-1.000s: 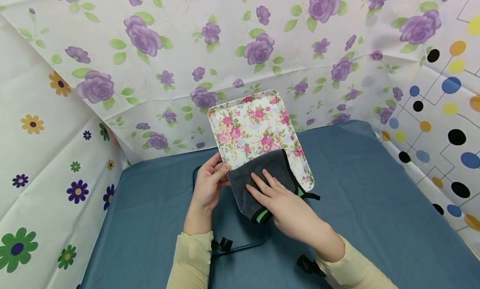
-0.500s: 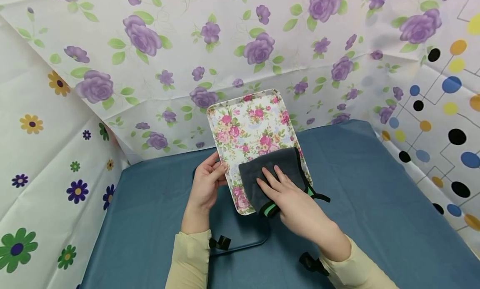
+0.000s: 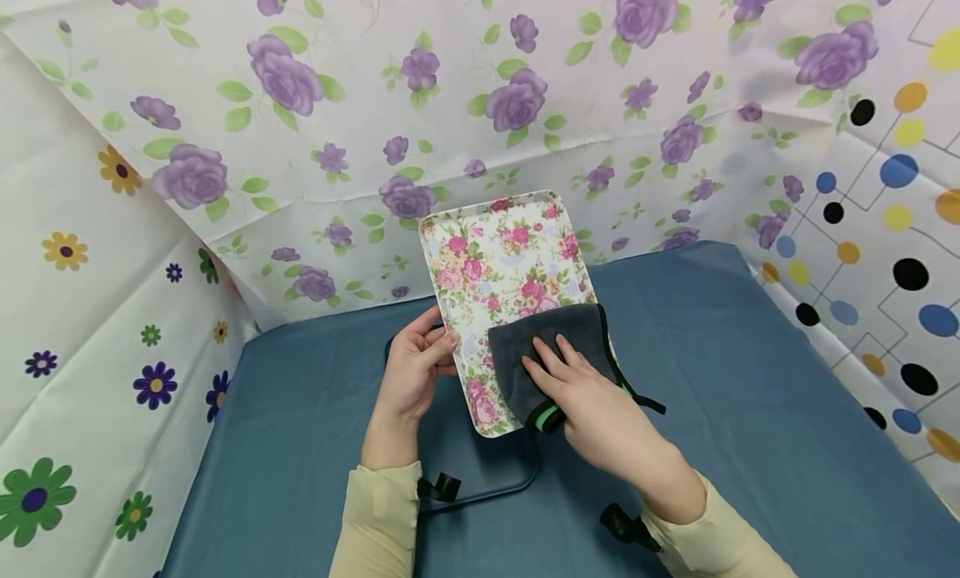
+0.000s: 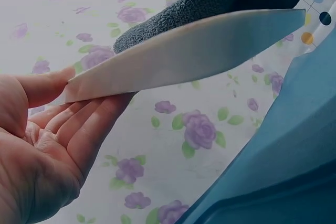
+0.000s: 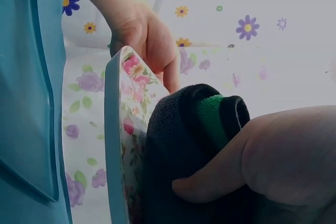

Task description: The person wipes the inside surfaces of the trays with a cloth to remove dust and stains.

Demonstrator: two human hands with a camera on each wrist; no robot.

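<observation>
A floral tray (image 3: 510, 261) with pink roses is held up at a tilt above the table in the head view. My left hand (image 3: 414, 369) pinches its left edge, thumb on the front and fingers underneath, as the left wrist view also shows at the tray's pale underside (image 4: 173, 61). Against the lower right of the tray's face lies a folded dark grey cloth (image 3: 551, 353) with black edging and a green inner side. My right hand (image 3: 600, 403) presses flat on this cloth, fingers spread. In the right wrist view the thumb (image 5: 210, 182) rests along the cloth.
Blue cloth covers the table (image 3: 712, 378). Below the tray, a dark rounded frame outline (image 3: 480, 496) lies on or under this cover. Patterned sheets (image 3: 315, 161) stand behind and at both sides. Black straps (image 3: 442, 486) are at the wrists.
The cloth and my right hand have slid rightward across the tray, uncovering its lower left corner. The tray has dipped slightly. My left hand keeps its hold on the edge.
</observation>
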